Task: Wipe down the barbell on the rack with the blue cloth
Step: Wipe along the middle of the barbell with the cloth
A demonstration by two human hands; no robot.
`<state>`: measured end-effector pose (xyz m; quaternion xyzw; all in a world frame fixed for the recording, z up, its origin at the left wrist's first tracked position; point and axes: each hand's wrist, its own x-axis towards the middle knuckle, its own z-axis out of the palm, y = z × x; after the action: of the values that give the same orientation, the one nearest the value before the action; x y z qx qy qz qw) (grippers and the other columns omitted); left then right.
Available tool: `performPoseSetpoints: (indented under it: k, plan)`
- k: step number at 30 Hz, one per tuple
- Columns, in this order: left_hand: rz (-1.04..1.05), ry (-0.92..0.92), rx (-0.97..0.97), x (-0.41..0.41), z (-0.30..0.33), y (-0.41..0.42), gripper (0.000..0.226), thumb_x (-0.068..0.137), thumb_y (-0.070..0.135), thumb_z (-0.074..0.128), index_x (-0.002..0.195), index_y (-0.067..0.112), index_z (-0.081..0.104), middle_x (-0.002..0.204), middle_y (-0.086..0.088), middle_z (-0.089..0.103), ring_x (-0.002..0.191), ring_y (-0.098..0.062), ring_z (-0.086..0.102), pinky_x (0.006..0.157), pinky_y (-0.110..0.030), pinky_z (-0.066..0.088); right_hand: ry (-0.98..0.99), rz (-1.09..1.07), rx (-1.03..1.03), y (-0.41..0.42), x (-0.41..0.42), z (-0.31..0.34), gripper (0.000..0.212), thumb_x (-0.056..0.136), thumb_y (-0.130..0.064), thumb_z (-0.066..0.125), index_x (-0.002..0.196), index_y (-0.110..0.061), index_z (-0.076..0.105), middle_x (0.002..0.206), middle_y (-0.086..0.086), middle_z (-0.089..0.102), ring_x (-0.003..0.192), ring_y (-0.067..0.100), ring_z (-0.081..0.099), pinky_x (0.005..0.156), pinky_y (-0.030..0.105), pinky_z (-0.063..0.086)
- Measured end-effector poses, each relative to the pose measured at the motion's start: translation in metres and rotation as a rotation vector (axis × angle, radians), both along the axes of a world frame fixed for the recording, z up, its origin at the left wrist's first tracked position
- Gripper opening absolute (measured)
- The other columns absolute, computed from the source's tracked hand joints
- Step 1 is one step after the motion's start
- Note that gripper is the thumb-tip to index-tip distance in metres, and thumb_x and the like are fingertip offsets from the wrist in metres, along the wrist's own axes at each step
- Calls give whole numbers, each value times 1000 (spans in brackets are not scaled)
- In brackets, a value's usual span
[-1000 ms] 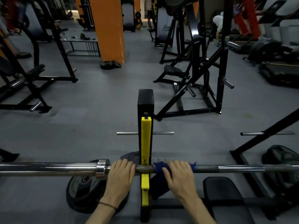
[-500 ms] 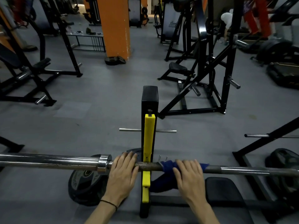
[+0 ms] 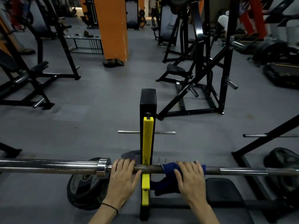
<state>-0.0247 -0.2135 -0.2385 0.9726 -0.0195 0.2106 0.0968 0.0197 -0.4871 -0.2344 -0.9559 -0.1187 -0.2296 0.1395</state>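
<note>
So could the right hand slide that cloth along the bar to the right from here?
Probably yes. The right hand already lies over the blue cloth draped on the bar, and the bar to its right looks bare as far as the frame shows. The yellow post stands on the other side.

I count two hands of mine on one barbell [image 3: 48, 166]: my left hand [image 3: 123, 178] and my right hand [image 3: 190, 179]. There is one blue cloth [image 3: 168, 168] and one hair tie [image 3: 111, 206] on my left wrist. One black rack upright [image 3: 148, 101] carries one yellow guard [image 3: 147, 139] and one chrome peg bar [image 3: 129, 132] crossing it. I see one weight plate [image 3: 82, 189] under the bar at left, one orange pillar [image 3: 113, 26], and one black bench pad [image 3: 226, 196].
</note>
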Motion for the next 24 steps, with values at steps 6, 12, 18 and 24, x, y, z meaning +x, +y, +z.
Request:
performPoseSetpoints:
  k: [6, 12, 18, 24]
  plan:
    - [10, -51, 69, 0, -7, 0, 57, 98, 57, 40, 120, 12, 67, 110, -9, 63, 103, -33, 59, 105, -52, 39, 23, 53, 53, 89, -18, -4, 40, 106, -41, 35, 120, -22, 68, 110, -4, 66, 107, 21, 58, 116, 50, 30]
    - [-7, -53, 125, 2, -5, 0, 52, 94, 61, 45, 111, 16, 67, 97, -6, 59, 90, -30, 54, 96, -50, 43, -29, 98, -60, -17, 0, 1, 35, 104, -44, 44, 115, -19, 67, 103, -1, 62, 97, 25, 59, 107, 43, 39]
    - [21, -103, 140, 17, 11, -5, 44, 102, 52, 37, 77, 21, 54, 69, -1, 50, 64, -23, 49, 64, -38, 39, 2, -190, 130, 43, -6, 3, 36, 103, -35, 38, 96, -19, 69, 98, 1, 65, 101, 26, 60, 122, 58, 22]
    - [-107, -141, 260, 31, 17, 4, 41, 104, 22, 35, 76, 14, 64, 57, -4, 56, 44, -28, 53, 42, -33, 40, -17, 179, -16, 62, -6, 0, 38, 108, -39, 34, 112, -21, 68, 101, -3, 66, 98, 21, 60, 117, 48, 33]
